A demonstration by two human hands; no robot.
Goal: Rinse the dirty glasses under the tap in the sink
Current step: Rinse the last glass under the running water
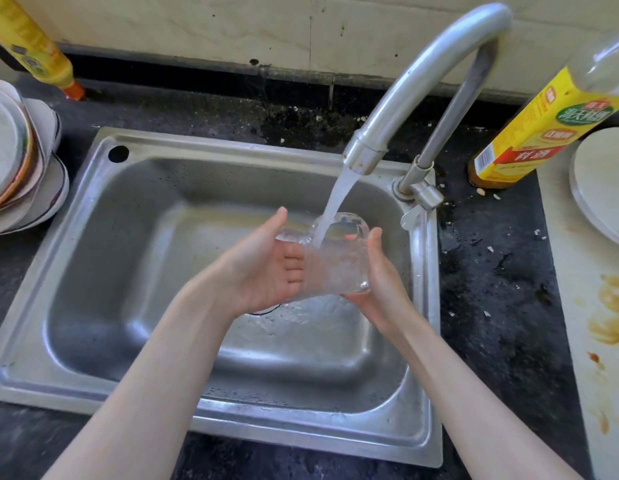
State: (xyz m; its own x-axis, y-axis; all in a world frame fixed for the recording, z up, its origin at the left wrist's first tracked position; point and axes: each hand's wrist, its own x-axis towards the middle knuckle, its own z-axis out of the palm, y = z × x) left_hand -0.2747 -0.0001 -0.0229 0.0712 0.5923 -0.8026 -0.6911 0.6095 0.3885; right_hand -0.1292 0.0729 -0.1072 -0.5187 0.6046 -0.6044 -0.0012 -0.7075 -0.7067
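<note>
Steel sink (103,271) set in a dark countertop (491,289); curved tap (422,74) running, stream landing in the glass. Stack of plates (17,161) on the counter to the left, yellow-labelled bottle (529,133) right of the tap, a white plate (602,188) further right. Clear glass (335,261) held over the basin, directly under the spout, tilted: long axis runs from its base nearest the camera up and away to the open mouth, which faces the tap. Left hand (263,268) cupped against the glass's left side, fingers curled beneath it, thumb straight up. Right hand (380,282) clasps the right side and base, thumb up along the wall.
</note>
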